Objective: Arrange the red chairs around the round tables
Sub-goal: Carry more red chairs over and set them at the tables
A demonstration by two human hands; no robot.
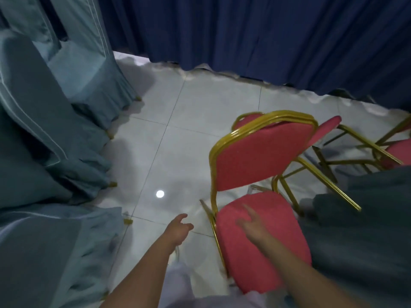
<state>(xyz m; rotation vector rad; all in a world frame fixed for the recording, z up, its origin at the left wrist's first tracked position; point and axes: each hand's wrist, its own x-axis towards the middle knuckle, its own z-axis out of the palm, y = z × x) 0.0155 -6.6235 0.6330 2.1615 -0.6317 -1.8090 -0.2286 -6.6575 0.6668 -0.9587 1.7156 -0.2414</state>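
A red chair [262,156] with a gold metal frame stands right of centre, its seat toward me and its backrest tilted. Behind it a second red chair [327,130] lies tipped over, and part of a third red chair [398,150] shows at the right edge. My right hand [251,223] hovers blurred over the near chair's seat, fingers spread, holding nothing. My left hand [178,230] is over the floor just left of that seat, fingers loosely curled and empty. A dark teal tablecloth [360,230] hangs at the right; whether the table under it is round cannot be seen.
Several chairs in blue-grey fabric covers [44,130] line the left side. A dark blue curtain [266,36] closes off the back. Pale floor tiles [178,130] lie between the covered chairs and the red ones.
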